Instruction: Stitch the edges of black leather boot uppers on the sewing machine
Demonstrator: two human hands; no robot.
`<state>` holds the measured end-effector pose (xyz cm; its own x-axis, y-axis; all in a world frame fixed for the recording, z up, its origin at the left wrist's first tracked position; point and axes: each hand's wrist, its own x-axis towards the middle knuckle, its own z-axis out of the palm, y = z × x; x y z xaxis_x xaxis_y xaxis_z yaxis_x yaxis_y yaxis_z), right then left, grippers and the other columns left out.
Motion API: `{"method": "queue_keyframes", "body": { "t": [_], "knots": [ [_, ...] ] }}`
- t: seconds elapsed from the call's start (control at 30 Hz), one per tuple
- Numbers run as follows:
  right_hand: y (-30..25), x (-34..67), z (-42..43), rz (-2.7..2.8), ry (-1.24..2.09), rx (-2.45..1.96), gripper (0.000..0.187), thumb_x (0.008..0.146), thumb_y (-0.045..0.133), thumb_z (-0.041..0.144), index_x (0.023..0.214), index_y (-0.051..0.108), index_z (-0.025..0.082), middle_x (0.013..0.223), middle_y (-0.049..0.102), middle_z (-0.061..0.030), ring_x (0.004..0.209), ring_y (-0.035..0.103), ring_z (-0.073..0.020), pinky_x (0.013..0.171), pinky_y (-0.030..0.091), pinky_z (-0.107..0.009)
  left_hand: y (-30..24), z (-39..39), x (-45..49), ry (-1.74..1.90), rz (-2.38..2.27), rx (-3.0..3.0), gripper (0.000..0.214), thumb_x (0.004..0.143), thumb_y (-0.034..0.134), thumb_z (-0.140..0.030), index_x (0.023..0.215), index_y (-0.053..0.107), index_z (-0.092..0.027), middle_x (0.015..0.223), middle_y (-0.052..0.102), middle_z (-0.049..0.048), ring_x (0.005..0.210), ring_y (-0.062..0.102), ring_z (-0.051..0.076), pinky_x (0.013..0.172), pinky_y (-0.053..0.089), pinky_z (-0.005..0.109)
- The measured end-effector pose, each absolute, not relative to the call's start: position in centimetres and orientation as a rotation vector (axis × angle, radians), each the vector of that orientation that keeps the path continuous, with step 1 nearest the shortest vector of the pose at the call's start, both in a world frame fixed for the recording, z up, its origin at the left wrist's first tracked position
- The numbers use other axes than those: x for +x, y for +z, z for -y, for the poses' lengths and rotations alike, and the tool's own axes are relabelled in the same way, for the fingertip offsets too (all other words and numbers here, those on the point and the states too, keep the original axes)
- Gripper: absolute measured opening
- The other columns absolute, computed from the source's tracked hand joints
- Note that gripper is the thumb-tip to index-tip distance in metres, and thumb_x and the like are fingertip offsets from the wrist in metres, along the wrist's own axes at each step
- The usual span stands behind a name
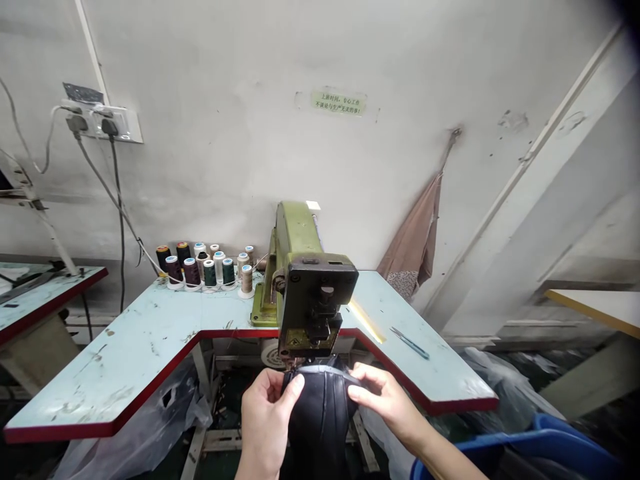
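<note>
A black leather-like piece [320,413] with lengthwise seams and a pale strip along its top edge hangs below the head of a green sewing machine [297,230]. My left hand [270,413] pinches its left edge between thumb and fingers. On the other side, my right hand [383,400] grips the top right edge, fingers closed on the material. Both hands are just under the machine's dark front plate [313,300]. The needle area is partly hidden behind the piece's upper edge, so I cannot tell whether it touches the material.
Several thread cones [210,270] stand on the left of the light-blue table [150,340]. Thread snips [410,343] and a yellowish strip [367,320] lie on the right. A brown cloth [415,233] hangs on the wall. A blue bin [530,447] sits low at right.
</note>
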<state>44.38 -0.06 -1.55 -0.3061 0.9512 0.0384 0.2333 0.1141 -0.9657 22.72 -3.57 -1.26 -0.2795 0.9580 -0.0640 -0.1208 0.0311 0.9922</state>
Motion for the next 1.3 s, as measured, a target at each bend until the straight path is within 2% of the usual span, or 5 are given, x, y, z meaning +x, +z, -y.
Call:
{"method": "queue_keyframes", "body": {
  "t": [0.43,0.83,1.3],
  "knots": [
    [-0.6,43.4,-0.9,1.759,1.127,-1.160,0.028,0.079,0.068,0.040,0.068,0.054,0.018,0.074,0.053,0.0002,0.075,0.049,-0.0177,0.073,0.037,-0.032,-1.7,3.7,21.9,1.454,-1.337,0.919,0.042,0.067,0.075,-0.054,0.063,0.055,-0.018,0.062,0.048,-0.0036,0.062,0.041,0.013,0.058,0.038,0.023],
    [-1.1,41.7,-1.5,1.839,0.948,-1.063,0.017,0.079,0.069,0.035,0.074,0.065,0.019,0.078,0.062,-0.0018,0.077,0.056,-0.0188,0.076,0.044,-0.034,-2.6,3.1,19.2,1.493,-1.333,0.807,0.047,0.055,0.082,-0.057,0.066,0.060,-0.017,0.067,0.051,-0.0022,0.068,0.043,0.013,0.060,0.041,0.023],
    [-2.8,40.1,-0.9,1.799,0.688,-0.908,0.015,0.080,0.072,0.032,0.070,0.067,0.022,0.070,0.063,-0.0003,0.072,0.057,-0.0174,0.079,0.046,-0.037,-2.2,1.8,17.9,1.481,-1.322,0.818,0.053,0.048,0.083,-0.060,0.069,0.061,-0.017,0.071,0.056,0.0001,0.073,0.050,0.017,0.067,0.044,0.030]
  ]
}}
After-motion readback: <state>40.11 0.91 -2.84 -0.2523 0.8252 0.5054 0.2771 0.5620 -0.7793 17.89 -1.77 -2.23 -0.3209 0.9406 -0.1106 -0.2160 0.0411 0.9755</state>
